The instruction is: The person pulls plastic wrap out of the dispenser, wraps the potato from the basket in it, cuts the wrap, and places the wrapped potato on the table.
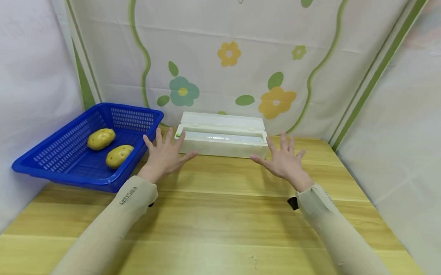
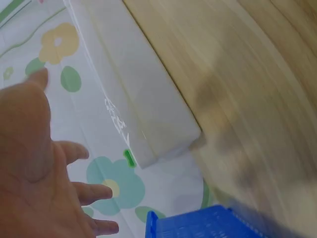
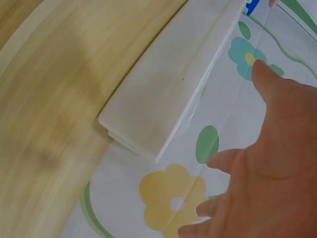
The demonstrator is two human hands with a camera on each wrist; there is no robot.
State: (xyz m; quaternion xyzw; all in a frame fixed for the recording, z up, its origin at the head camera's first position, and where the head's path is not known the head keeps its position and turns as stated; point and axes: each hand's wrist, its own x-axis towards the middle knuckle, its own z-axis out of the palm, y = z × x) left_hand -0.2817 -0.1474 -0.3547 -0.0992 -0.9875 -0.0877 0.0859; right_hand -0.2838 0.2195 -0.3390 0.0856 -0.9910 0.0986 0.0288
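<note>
- Fingers [image 1: 159,137] spread apart: left hand [image 1: 163,156] near box [image 1: 223,149]'s left end, right hand [image 1: 285,161] near right end.
- Box contents [image 1: 226,137] unclear.
- Basket [image 1: 62,153] left of box, cut off in left wrist view.

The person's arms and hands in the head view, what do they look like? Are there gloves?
No gloves: the left hand and right hand are bare. The left sleeve and right sleeve are long, plain beige. Dark lettering marks the left cuff. A small black piece pokes out beneath the right cuff.
</note>
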